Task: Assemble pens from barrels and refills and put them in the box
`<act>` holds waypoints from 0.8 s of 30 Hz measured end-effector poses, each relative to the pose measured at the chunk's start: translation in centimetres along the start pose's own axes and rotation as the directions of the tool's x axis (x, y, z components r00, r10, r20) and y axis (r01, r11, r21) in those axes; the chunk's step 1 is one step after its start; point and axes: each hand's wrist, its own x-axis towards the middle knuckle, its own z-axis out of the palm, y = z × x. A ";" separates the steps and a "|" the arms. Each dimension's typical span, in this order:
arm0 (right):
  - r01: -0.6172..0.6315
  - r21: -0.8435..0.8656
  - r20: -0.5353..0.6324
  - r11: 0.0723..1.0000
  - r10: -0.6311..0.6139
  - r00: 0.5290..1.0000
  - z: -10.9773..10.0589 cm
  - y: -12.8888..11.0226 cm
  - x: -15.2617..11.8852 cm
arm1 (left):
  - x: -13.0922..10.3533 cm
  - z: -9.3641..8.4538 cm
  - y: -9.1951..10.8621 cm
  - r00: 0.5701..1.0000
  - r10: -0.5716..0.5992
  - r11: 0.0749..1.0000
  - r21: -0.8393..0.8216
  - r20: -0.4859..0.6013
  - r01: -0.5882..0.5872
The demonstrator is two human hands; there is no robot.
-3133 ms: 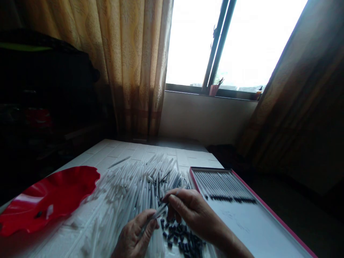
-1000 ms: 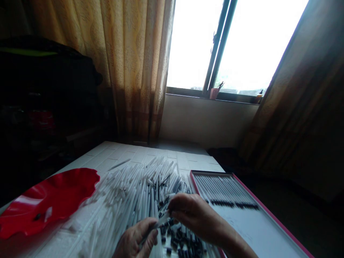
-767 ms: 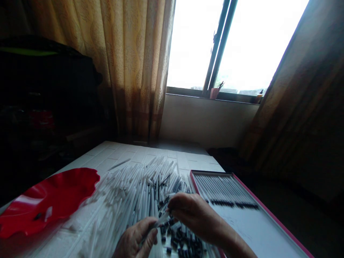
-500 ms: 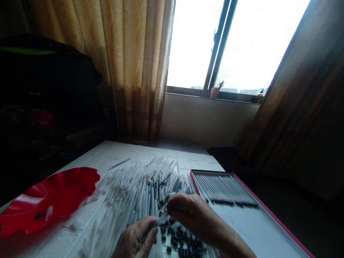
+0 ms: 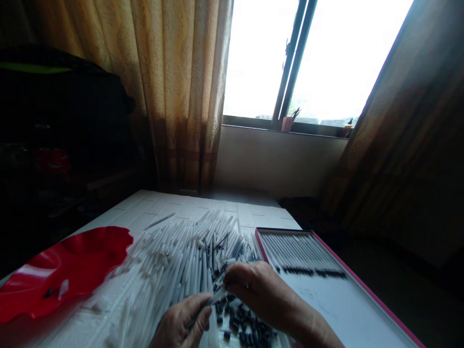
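My left hand (image 5: 184, 320) is closed around a translucent white pen barrel (image 5: 214, 297), with the thumb along it. The barrel slants up to the right. My right hand (image 5: 250, 282) pinches its far end; the fingertips are partly hidden, so any small part in them cannot be made out. Loose pen barrels (image 5: 159, 275) lie in a wide heap beyond and left of my hands. Dark refills (image 5: 216, 244) lie among them. Under and beside my right hand are several small black pen caps (image 5: 242, 319).
At right, a red-edged tray (image 5: 340, 309) holds a row of black-ended pens (image 5: 300, 251). A wavy red plate (image 5: 83, 256) with a few small bits stands at left on the white brick-patterned table (image 5: 134, 210). Behind are curtains (image 5: 184, 87) and a window with a pink cup (image 5: 287, 124).
Both hands keep nearly the same hold on the pen barrel; the right fingers shift only slightly. The whole view moves a little.
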 end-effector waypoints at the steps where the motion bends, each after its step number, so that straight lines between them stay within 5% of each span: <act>1: -0.004 -0.007 0.004 1.000 0.004 1.000 0.0 -0.1 0.0 | 0.0 0.0 0.0 1.000 0.001 1.000 -0.002 -0.001 -0.001; 18: -0.033 -0.335 0.035 0.942 0.047 0.998 0.2 -0.7 0.1 | -0.5 0.0 -0.9 0.998 0.063 0.992 0.113 -0.012 -0.061; 24: -0.055 -0.277 0.051 0.959 0.072 0.996 0.3 -0.7 0.3 | -0.6 0.2 -1.1 0.996 0.081 0.989 0.129 -0.037 -0.076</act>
